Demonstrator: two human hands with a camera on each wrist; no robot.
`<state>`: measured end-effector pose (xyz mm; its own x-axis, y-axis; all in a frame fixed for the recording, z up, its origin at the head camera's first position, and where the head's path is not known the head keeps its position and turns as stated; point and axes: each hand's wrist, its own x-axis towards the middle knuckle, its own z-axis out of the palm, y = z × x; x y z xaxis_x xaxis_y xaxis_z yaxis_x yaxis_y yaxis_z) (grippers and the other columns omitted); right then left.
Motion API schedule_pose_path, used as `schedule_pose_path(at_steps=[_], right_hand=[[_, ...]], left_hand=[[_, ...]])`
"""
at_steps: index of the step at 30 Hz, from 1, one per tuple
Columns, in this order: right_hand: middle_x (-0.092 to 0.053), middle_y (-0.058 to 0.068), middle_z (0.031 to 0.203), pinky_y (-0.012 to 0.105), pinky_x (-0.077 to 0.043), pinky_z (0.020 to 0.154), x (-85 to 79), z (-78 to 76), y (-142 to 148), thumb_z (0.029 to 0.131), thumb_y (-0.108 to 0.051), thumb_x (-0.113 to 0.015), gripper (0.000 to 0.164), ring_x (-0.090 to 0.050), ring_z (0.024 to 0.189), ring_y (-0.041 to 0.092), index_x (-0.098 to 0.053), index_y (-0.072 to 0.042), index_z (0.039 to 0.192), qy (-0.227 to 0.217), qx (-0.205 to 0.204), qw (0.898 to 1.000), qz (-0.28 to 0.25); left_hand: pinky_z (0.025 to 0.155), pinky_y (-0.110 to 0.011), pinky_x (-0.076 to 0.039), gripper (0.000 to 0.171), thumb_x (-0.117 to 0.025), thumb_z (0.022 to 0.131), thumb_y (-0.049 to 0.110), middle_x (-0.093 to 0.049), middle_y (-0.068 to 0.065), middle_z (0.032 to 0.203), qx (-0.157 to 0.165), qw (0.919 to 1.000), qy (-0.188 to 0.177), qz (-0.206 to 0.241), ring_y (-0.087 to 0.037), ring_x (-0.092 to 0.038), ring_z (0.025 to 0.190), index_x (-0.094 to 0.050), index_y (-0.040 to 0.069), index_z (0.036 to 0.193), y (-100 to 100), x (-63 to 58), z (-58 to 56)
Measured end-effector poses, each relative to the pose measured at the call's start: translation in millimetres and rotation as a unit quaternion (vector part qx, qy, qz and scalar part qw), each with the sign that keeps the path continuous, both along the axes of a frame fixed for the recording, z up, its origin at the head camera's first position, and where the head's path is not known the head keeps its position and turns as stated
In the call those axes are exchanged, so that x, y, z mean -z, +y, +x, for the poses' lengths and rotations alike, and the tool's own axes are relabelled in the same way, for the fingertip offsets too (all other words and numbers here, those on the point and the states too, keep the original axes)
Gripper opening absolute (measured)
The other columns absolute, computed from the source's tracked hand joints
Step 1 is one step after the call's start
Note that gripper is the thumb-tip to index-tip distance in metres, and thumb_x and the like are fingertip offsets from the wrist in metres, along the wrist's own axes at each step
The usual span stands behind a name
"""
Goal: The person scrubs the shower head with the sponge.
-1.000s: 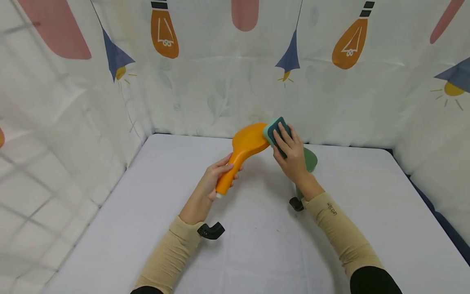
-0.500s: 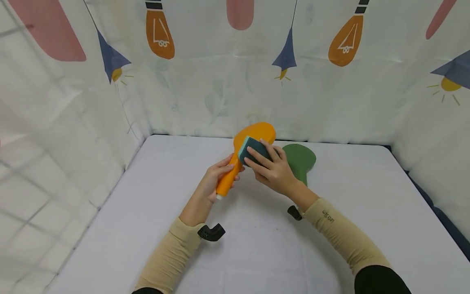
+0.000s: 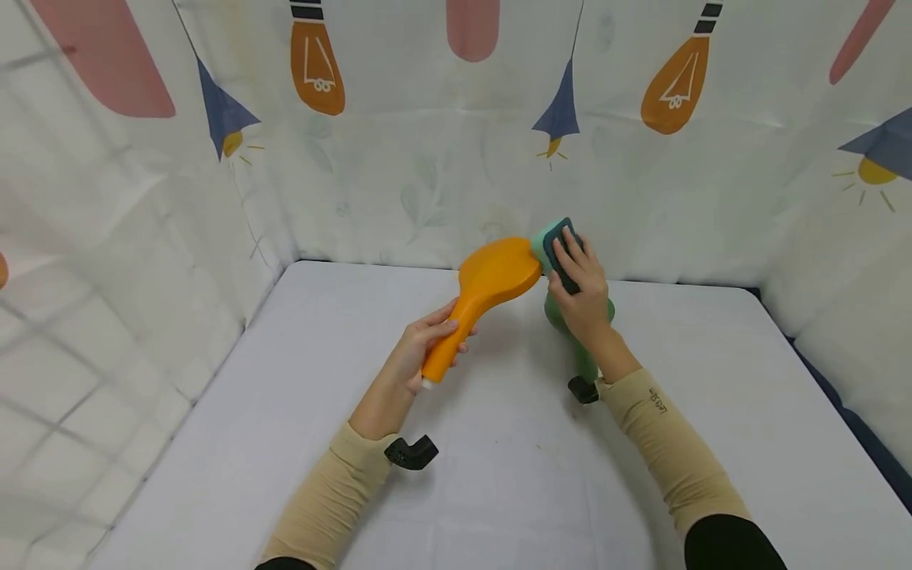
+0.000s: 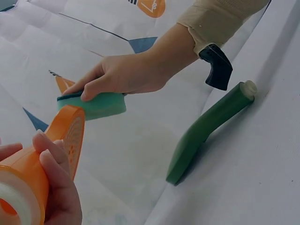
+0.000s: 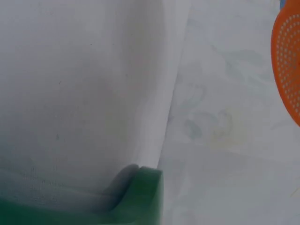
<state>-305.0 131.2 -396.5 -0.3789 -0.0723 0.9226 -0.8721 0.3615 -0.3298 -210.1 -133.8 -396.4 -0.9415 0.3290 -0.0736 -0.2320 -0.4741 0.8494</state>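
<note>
My left hand (image 3: pixel 415 352) grips the handle of an orange shower head (image 3: pixel 497 273) and holds it tilted above the table, its smooth back toward the head camera. In the right wrist view its holed spray face (image 5: pixel 288 61) shows at the right edge. The fingers of my right hand (image 3: pixel 588 301) hold a sponge (image 3: pixel 542 242), light green with a dark scouring side, against the rim at the head's far right end. Beneath my right forearm, a green shower head (image 4: pixel 206 124) lies on the table, partly hidden in the head view.
A white cloth covers the table (image 3: pixel 499 491). Behind it and at both sides hangs a pale curtain (image 3: pixel 427 174) printed with lamps and bulbs. Black camera mounts (image 3: pixel 412 453) stick out from both wrists.
My right hand with the sponge swept from the rim down to the neck near my left hand, then back up to the rim's right end. The left hand barely moved.
</note>
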Motion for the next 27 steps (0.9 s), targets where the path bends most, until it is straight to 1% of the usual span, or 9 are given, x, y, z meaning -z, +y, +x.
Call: schedule_pose_path(at_steps=[3, 6, 9, 11, 14, 17, 22, 25, 27], right_hand=[[-0.050, 0.026, 0.147, 0.054, -0.031, 0.117, 0.5, 4.0, 3, 0.091, 0.004, -0.063, 0.044, -0.039, 0.141, 0.048, -0.058, 0.011, 0.135, -0.052, -0.007, 0.999, -0.004], [-0.048, 0.024, 0.150, 0.047, -0.032, 0.117, 4.3, 11.4, 1, 0.094, 0.000, -0.061, 0.044, -0.038, 0.144, 0.043, -0.057, 0.010, 0.137, -0.070, -0.011, 0.997, -0.007], [-0.051, 0.023, 0.147, 0.050, -0.034, 0.116, 9.5, 18.4, -7, 0.096, -0.005, -0.063, 0.042, -0.040, 0.142, 0.044, -0.060, 0.008, 0.135, -0.036, -0.018, 0.999, -0.009], [-0.054, 0.020, 0.146, 0.055, -0.035, 0.114, 12.0, 22.4, -12, 0.098, -0.010, -0.063, 0.039, -0.043, 0.138, 0.050, -0.064, 0.005, 0.134, 0.006, -0.017, 1.000, 0.011], [-0.056, 0.013, 0.146, 0.063, -0.039, 0.103, 12.6, 26.3, -17, 0.101, -0.019, -0.061, 0.037, -0.045, 0.133, 0.053, -0.067, -0.006, 0.136, 0.063, -0.014, 0.996, 0.060], [-0.057, 0.011, 0.145, 0.064, -0.040, 0.095, 10.9, 25.3, -15, 0.099, -0.016, -0.061, 0.038, -0.047, 0.132, 0.052, -0.068, -0.010, 0.136, 0.079, -0.020, 0.993, 0.080], [-0.057, 0.023, 0.141, 0.060, -0.037, 0.111, 8.9, 14.6, -5, 0.086, 0.006, -0.066, 0.045, -0.046, 0.134, 0.051, -0.066, 0.005, 0.131, 0.022, -0.033, 0.998, 0.038], [-0.055, 0.031, 0.139, 0.058, -0.036, 0.112, 7.6, 11.6, -1, 0.080, 0.018, -0.066, 0.047, -0.045, 0.136, 0.052, -0.063, 0.014, 0.127, -0.025, -0.029, 0.999, 0.017], [-0.053, 0.035, 0.138, 0.059, -0.035, 0.112, 5.0, 13.3, 0, 0.079, 0.022, -0.065, 0.047, -0.043, 0.136, 0.054, -0.061, 0.018, 0.126, -0.050, -0.021, 0.998, 0.011]], left_hand=[[0.061, -0.020, -0.056, 0.052, -0.047, 0.107, 0.008, -0.069, -0.012, 0.106, 0.002, 0.9999, 0.003, -0.010, -0.014, -0.061, 0.068, -0.040, 0.011, 0.158, 0, -0.1, 0.0], [0.061, -0.020, -0.056, 0.052, -0.048, 0.107, 0.008, -0.070, -0.012, 0.105, -0.003, 0.9998, 0.006, -0.019, -0.014, -0.062, 0.067, -0.040, 0.011, 0.158, 0, -0.9, 0.8], [0.060, -0.020, -0.056, 0.053, -0.049, 0.106, 0.006, -0.070, -0.013, 0.105, -0.013, 0.9995, 0.011, -0.025, -0.014, -0.063, 0.066, -0.040, 0.011, 0.158, -1, -1.2, 1.3], [0.059, -0.020, -0.056, 0.053, -0.050, 0.106, 0.006, -0.070, -0.013, 0.104, -0.022, 0.9993, 0.015, -0.027, -0.013, -0.063, 0.065, -0.040, 0.010, 0.158, -1, -1.2, 1.7], [0.060, -0.020, -0.056, 0.053, -0.050, 0.106, 0.006, -0.070, -0.013, 0.104, -0.031, 0.9989, 0.018, -0.030, -0.013, -0.064, 0.065, -0.042, 0.010, 0.157, -1, -1.2, 2.0], [0.060, -0.020, -0.056, 0.052, -0.053, 0.105, 0.007, -0.070, -0.015, 0.105, -0.038, 0.9981, 0.027, -0.040, -0.013, -0.064, 0.065, -0.044, 0.011, 0.157, -1, -1.4, 2.4], [0.059, -0.021, -0.055, 0.054, -0.059, 0.103, 0.005, -0.073, -0.020, 0.107, -0.051, 0.9921, 0.073, -0.088, -0.014, -0.064, 0.065, -0.045, 0.011, 0.155, 0, -0.4, 1.8], [0.058, -0.022, -0.054, 0.056, -0.062, 0.101, 0.003, -0.074, -0.020, 0.105, -0.053, 0.9834, 0.115, -0.130, -0.015, -0.064, 0.065, -0.046, 0.010, 0.154, 0, -0.9, 2.6], [0.058, -0.022, -0.052, 0.057, -0.064, 0.100, 0.002, -0.075, -0.017, 0.104, -0.050, 0.9745, 0.147, -0.161, -0.016, -0.063, 0.066, -0.046, 0.010, 0.154, 0, -1.2, 3.3]])
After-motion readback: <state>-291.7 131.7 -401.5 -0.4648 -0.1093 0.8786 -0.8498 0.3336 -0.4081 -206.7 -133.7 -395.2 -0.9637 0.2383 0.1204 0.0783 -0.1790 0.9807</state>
